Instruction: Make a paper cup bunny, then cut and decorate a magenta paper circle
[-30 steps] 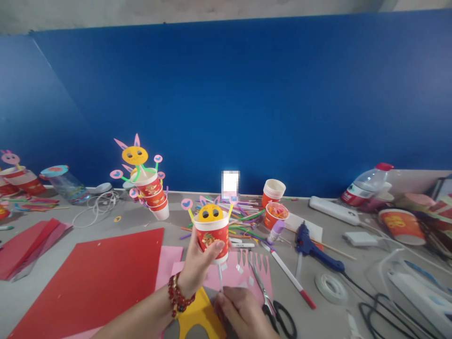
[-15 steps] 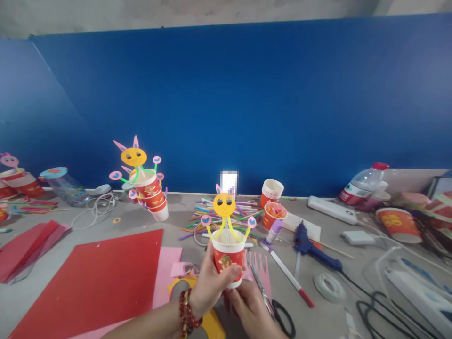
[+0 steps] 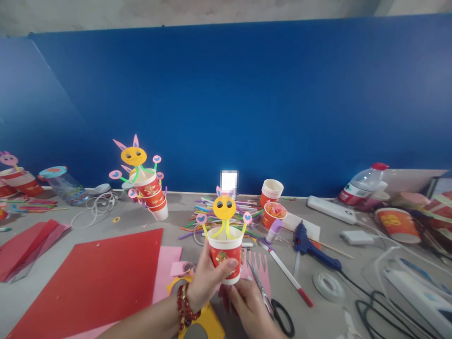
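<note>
My left hand (image 3: 211, 278) is wrapped round a red paper cup (image 3: 226, 256) with a white rim, held nearly upright above the table. A yellow paper face (image 3: 224, 207) with pink ears rises over its mouth on a stem. Yellow pipe cleaners run from it, and two pink discs with blue hearts, such as the right disc (image 3: 247, 217), stand at the rim. Directly under the cup's base, my right hand (image 3: 247, 301) is closed with fingers pinched; what they hold is hidden. Scissors (image 3: 263, 294) with black handles lie beside that hand.
Red sheets (image 3: 95, 278) lie left, with a yellow cut-out sheet (image 3: 208, 322) under my wrists. A similar cup figure (image 3: 148, 183) stands behind. To the right are a marker (image 3: 291, 275), a blue glue gun (image 3: 314, 249), a tape roll (image 3: 328, 286) and cables.
The cup has shifted slightly left and up in my left hand. The yellow face sits a little lower relative to the rim. My right hand stays beneath the cup.
</note>
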The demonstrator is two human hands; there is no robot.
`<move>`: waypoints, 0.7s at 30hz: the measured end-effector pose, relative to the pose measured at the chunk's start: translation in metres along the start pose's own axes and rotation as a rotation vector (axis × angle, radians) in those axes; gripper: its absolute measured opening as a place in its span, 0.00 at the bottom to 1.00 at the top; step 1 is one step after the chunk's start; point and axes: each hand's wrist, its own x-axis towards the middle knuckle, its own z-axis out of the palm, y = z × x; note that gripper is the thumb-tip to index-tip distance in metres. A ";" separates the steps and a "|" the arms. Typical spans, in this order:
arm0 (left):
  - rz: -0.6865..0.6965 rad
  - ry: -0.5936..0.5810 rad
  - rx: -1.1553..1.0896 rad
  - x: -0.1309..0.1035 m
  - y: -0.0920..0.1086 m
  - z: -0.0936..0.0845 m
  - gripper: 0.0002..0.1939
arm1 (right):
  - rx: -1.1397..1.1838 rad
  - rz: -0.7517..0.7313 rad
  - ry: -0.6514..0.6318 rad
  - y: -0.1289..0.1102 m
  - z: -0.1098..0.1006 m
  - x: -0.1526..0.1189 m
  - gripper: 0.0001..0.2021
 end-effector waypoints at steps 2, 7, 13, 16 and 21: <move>0.016 0.013 0.012 0.002 0.003 -0.001 0.27 | -0.007 0.003 -0.015 0.000 0.000 -0.001 0.29; 0.020 0.007 0.014 -0.001 0.000 -0.001 0.27 | 0.000 -0.019 -0.010 -0.001 -0.002 0.000 0.30; -0.029 -0.044 -0.034 -0.005 -0.011 -0.002 0.25 | -0.016 -0.002 -0.004 -0.004 -0.004 0.001 0.31; 0.005 -0.002 -0.009 -0.003 -0.011 -0.004 0.26 | -0.025 -0.004 -0.027 -0.002 -0.002 0.001 0.32; -0.005 0.034 0.056 -0.005 -0.015 -0.006 0.26 | 0.007 -0.052 -0.009 -0.010 -0.003 0.000 0.30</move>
